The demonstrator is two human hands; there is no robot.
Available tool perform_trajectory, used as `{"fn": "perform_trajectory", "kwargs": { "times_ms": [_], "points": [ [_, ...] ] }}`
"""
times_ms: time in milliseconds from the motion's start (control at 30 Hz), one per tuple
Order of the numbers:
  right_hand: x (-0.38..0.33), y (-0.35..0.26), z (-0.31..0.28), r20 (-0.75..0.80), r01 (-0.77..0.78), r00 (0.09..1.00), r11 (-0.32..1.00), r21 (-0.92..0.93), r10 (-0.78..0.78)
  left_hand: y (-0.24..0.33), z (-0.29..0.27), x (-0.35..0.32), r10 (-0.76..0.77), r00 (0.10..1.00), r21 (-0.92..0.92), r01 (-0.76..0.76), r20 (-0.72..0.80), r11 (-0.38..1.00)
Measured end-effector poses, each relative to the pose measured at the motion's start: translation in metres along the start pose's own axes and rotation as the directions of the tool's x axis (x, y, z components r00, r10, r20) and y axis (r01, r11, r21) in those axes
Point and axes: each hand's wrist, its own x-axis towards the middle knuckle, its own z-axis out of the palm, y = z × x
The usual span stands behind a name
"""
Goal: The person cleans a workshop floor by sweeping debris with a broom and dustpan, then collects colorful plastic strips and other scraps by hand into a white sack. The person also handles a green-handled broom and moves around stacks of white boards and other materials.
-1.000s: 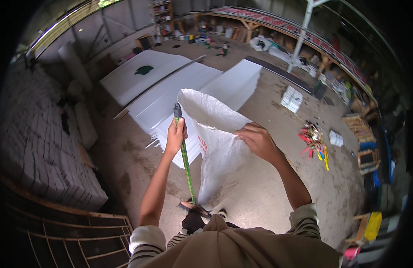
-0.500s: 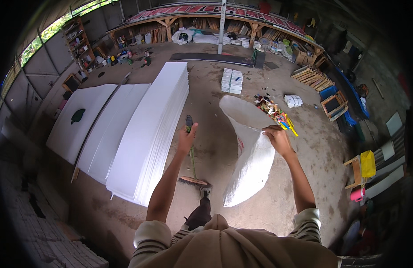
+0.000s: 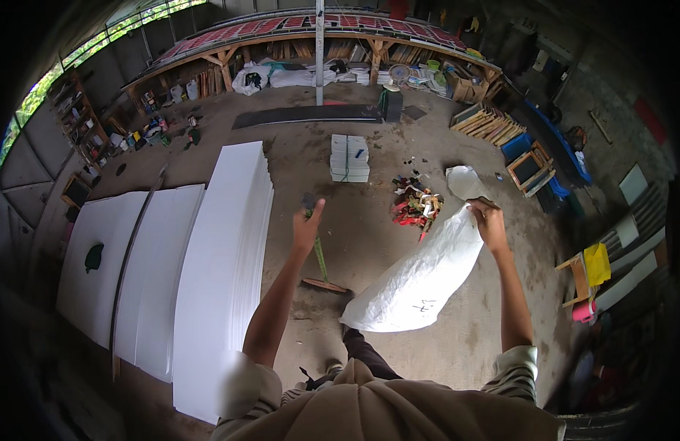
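My left hand (image 3: 306, 226) is closed around the upper end of a broom handle. The broom (image 3: 324, 284) leans away below it, with its green stick and wide brush head down on the concrete floor. In my right hand (image 3: 490, 223) I grip the upper edge of a large white woven sack (image 3: 421, 283), which hangs slack and slants down to the lower left toward my feet. Dark marks show on its side; what is inside is hidden. Just beyond the sack lies a heap of colourful scraps (image 3: 416, 206), red, green and dark.
Tall stacks of white sheets (image 3: 215, 279) stand on the left. A tied white bundle (image 3: 349, 158) lies ahead. Farther back are a long black slab (image 3: 307, 115), a metal post (image 3: 319, 55) and a long wooden table (image 3: 226, 57). Wooden frames (image 3: 487, 125) lie to the right.
My right hand has moved right with the sack, whose wide opening has narrowed and whose body has swung to a flatter slant. More of the scrap heap shows. My view has shifted right.
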Motion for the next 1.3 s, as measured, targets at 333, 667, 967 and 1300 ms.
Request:
{"fn": "perform_trajectory", "kwargs": {
  "times_ms": [333, 667, 967, 1300],
  "points": [
    [0.153, 0.113, 0.121, 0.047, -0.205, 0.978, 0.977, 0.067, 0.202, -0.067, 0.060, 0.213, 0.027, 0.999, 0.013, -0.026, -0.030, 1.000],
    [0.365, 0.222, 0.210, -0.015, -0.067, 0.998, 0.998, 0.019, 0.067, -0.080, 0.099, 0.434, 0.048, 0.998, 0.146, -0.043, -0.033, 0.988],
    [0.528, 0.361, 0.296, 0.119, -0.193, 0.965, 0.937, -0.291, 0.235, -0.132, 0.144, 0.624, 0.002, 1.000, 0.124, -0.003, 0.009, 0.992],
    [0.674, 0.508, 0.387, 0.116, 0.048, 0.993, 0.815, -0.577, 0.024, -0.209, 0.186, 0.819, -0.024, 0.993, 0.192, 0.001, 0.117, 0.981]
  ]
}}
